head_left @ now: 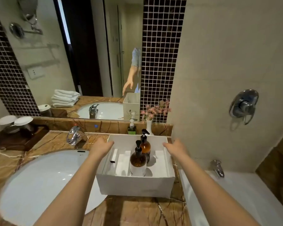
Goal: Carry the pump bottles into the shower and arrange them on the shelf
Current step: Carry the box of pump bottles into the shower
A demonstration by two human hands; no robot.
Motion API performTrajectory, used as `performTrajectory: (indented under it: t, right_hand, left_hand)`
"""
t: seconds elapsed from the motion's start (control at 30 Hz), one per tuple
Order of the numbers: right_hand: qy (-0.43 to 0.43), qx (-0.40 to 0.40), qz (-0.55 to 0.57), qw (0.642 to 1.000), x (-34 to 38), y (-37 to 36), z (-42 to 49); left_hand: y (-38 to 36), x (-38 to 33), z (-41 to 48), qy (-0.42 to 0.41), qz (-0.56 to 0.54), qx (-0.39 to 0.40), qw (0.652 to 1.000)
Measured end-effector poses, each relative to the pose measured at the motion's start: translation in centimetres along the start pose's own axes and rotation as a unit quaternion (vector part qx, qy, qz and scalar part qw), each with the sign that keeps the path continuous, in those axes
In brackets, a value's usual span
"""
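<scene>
Two brown pump bottles, a near one [138,160] and a far one [145,145], stand upright and close together in an open white box [135,185] on the tabletop [137,211]. The left hand [101,146] and right hand [176,148] reach at the box sides, each grip spread and holding nothing. If the box tips when lifted, the tall bottles may fall over, or slide toward the sink [39,181]

Illumination is warm, even and moderately bright from overhead. Glare spots appear on the sink basin [39,176] and wall valve [243,106]. Wide-angle distortion bends the edges, and fine detail is soft throughout.
</scene>
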State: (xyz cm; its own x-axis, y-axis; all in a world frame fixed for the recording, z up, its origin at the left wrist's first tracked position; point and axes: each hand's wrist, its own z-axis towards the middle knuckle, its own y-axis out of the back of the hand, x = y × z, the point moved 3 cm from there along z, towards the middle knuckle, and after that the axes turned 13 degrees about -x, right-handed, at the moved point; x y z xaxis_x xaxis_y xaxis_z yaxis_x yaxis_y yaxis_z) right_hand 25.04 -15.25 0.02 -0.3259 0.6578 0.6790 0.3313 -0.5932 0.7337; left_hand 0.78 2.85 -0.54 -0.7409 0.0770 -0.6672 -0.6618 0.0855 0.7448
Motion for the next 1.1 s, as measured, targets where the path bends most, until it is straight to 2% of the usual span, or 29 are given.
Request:
performTrajectory:
  t: [0.13,0.2,0.4,0.57,0.77,1.1]
  right_hand:
    - [-0.044,0.037,-0.025,0.998,-1.4,-2.2,0.1]
    - [-0.053,0.047,-0.045,0.996,-2.2,-3.2,0.3]
    - [-0.026,0.059,-0.109,0.992,-4.0,-4.6,1.0]
    - [-0.018,0.03,-0.133,0.99,-4.4,-5.0,1.5]
    - [-0.012,0.008,-0.142,0.99,-4.4,-5.1,1.3]
    - [0.001,0.02,-0.152,0.988,-3.5,-3.9,1.1]
  left_hand:
    - [-2.1,1.8,0.3,0.046,0.024,0.036,0.998]
    - [-3.3,2.6,0.5,0.043,0.028,0.048,0.997]
    - [-3.9,4.0,1.9,-0.012,0.096,0.011,0.995]
    - [-3.8,3.8,2.0,-0.038,0.122,-0.003,0.992]
    - [-3.7,4.0,1.7,-0.053,0.124,-0.025,0.991]
    - [-3.1,3.6,1.6,-0.076,0.123,-0.041,0.989]
